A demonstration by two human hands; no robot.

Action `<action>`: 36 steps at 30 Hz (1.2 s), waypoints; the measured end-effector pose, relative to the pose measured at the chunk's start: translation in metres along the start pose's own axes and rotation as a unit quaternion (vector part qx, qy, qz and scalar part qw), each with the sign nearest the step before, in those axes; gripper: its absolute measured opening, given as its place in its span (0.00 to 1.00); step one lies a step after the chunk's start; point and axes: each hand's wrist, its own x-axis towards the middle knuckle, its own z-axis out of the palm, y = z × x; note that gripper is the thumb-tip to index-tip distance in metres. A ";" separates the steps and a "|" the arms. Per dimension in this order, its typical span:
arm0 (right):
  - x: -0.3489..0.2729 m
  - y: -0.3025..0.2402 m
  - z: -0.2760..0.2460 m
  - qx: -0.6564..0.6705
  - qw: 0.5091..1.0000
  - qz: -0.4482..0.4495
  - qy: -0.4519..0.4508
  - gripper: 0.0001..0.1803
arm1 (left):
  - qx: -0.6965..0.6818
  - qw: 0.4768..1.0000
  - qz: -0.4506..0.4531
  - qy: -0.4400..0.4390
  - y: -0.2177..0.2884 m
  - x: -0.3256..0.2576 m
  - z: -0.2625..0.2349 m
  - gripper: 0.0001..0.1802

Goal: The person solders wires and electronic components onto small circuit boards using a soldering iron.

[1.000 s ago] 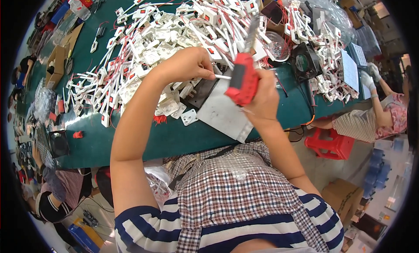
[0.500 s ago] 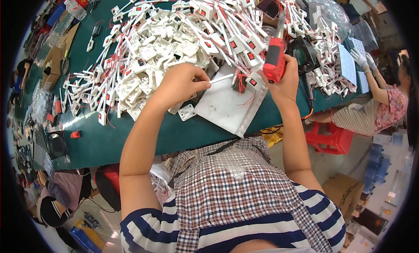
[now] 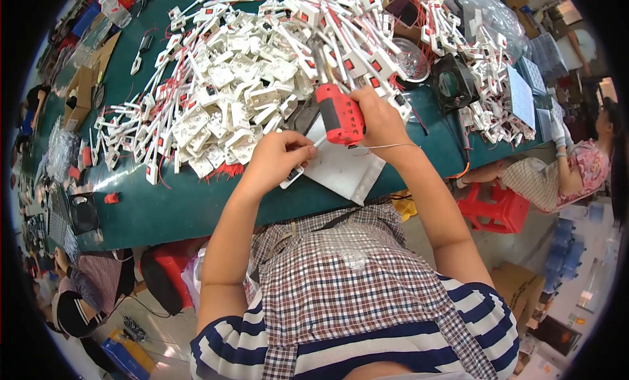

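Left fingers (image 3: 298, 143) pinched shut on a small white part (image 3: 293, 177), held just above the near edge of a pale grey plate (image 3: 344, 173); right fingers (image 3: 367, 108) wrapped tight round the red electric screwdriver (image 3: 339, 114), bit angled down toward the pinched part, tip too small to make out whether touching. Left hand (image 3: 278, 160) and right hand (image 3: 380, 121) close together over the plate, near the front edge of the green surface (image 3: 183, 209). Thin wire (image 3: 386, 146) running across the right wrist. Just beyond the hands, heaped high: a big pile of white switch housings with red buttons and white leads (image 3: 242, 78), spreading leftward in a fan; impossible to tell from here which are finished and which wait for a screw. Farther right, a second heap of the same white pieces (image 3: 485, 65), a black fan (image 3: 452, 85) and a clear round dish (image 3: 413, 59). Judging by the single piece under the driver and the mass of like pieces around, likely mid-run on one unit of many, with plenty possibly left, though no sorted done stack clearly separable. At the right rim, another person (image 3: 576, 170) seated by a red stool (image 3: 495, 209); at lower left, another seated person (image 3: 85, 295).
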 end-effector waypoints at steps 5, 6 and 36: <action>-0.002 -0.001 -0.007 0.024 0.999 -0.039 -0.001 0.27 | 0.008 1.000 0.010 0.003 0.002 -0.011 -0.003 0.12; -0.002 -0.008 -0.015 0.025 0.997 -0.068 0.035 0.26 | 0.011 1.000 0.021 -0.001 0.004 -0.016 -0.004 0.12; 0.045 -0.083 -0.107 0.364 0.888 0.109 0.260 0.21 | -0.271 0.946 0.171 0.058 0.077 -0.024 0.045 0.10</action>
